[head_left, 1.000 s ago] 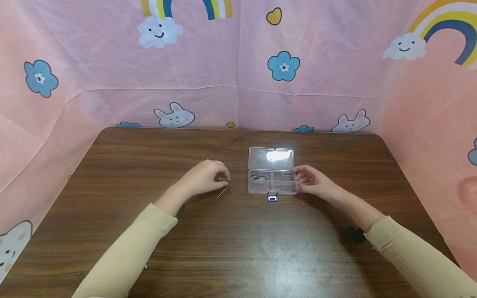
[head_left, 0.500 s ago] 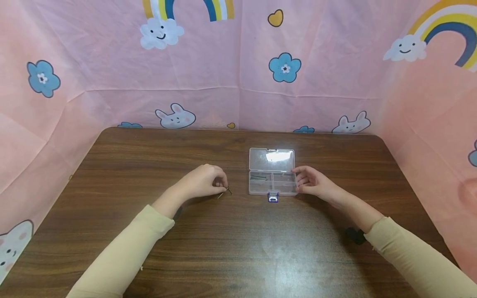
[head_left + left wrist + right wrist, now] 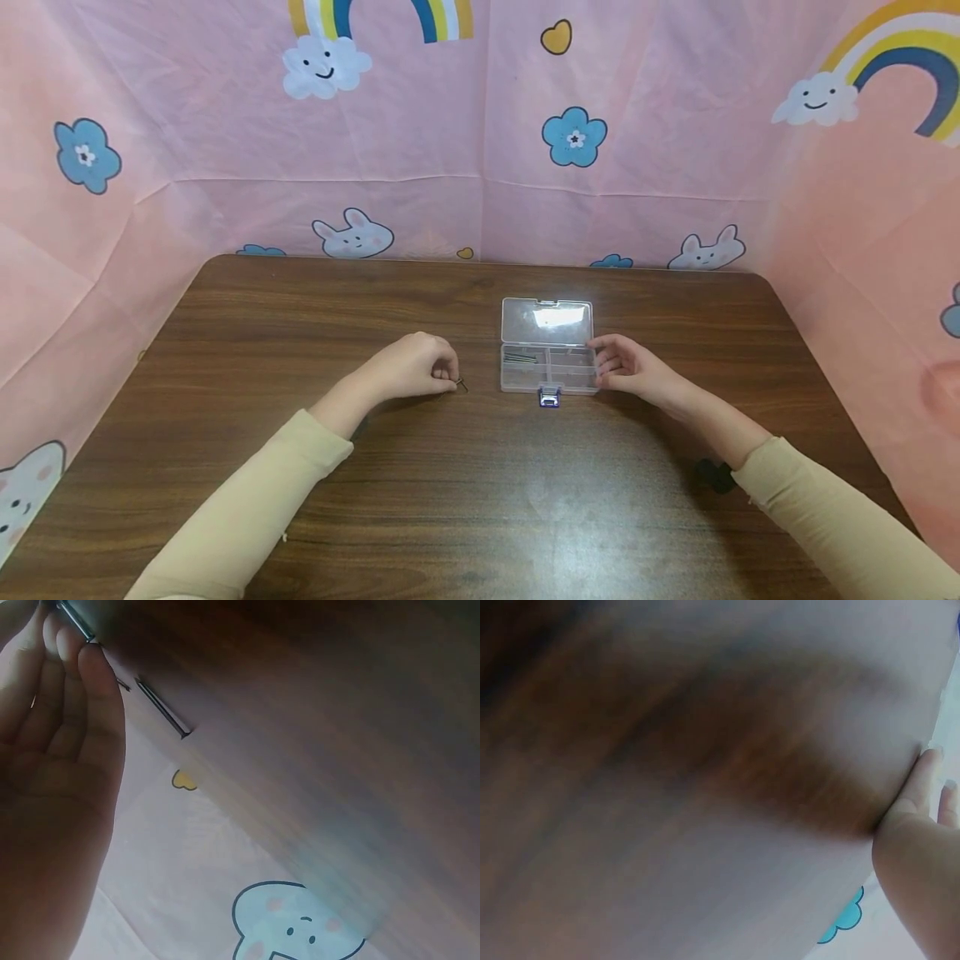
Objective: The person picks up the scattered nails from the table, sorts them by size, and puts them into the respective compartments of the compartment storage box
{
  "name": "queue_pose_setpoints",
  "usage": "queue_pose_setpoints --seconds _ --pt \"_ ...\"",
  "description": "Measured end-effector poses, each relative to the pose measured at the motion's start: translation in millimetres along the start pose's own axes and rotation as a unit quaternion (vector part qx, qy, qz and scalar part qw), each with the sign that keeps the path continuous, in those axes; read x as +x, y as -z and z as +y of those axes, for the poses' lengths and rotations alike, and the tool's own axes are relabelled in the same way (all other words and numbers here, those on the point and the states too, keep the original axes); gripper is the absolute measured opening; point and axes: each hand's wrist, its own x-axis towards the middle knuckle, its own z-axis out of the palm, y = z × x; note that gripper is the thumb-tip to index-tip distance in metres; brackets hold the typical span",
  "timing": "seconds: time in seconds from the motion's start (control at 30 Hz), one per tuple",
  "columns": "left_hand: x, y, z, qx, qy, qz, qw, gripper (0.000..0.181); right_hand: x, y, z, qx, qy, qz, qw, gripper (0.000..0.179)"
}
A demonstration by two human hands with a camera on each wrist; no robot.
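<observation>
My left hand [image 3: 412,367] is low over the table, left of a clear plastic storage box [image 3: 525,387]. In the left wrist view its fingertips pinch a dark metal nail [image 3: 75,620]. A second nail [image 3: 163,707] with a flat head lies on the wood close by, and the tip of another thin metal piece [image 3: 123,685] shows past the fingers. The box stands with its lid [image 3: 525,321] folded back. Several nails [image 3: 520,357] lie in its back left compartment. My right hand [image 3: 637,367] holds the box's right end, thumb near the front and index finger by the lid.
The box has a blue-edged latch [image 3: 550,397] hanging at its front. Under everything is a dark wood-grain table [image 3: 480,500]. Pink printed cloth [image 3: 420,125] hangs behind it and along both sides.
The left hand has shifted slightly toward its own side and closed its fingertips on a nail. The lighter nail end seen earlier beneath its thumb is now hidden. The right hand has stayed at the box.
</observation>
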Motion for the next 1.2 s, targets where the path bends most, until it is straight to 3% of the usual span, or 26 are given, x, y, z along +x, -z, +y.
queue_pose_setpoints --seconds 0.43,0.6,1.2 --pt "2.8 0.3 -0.3 -0.030 0.013 -0.010 0.9994 0.012 1.2 1 2 -0.005 0.005 0.003 1.0000 0.056" --pt "2.6 0.6 0.5 -0.031 0.003 -0.003 0.9995 0.012 1.3 1 3 -0.004 0.004 0.002 1.0000 0.056" --pt "12.1 1.2 6.7 -0.034 -0.059 0.071 0.9951 0.008 0.0 -1 0 -0.007 -0.002 0.006 1.0000 0.056"
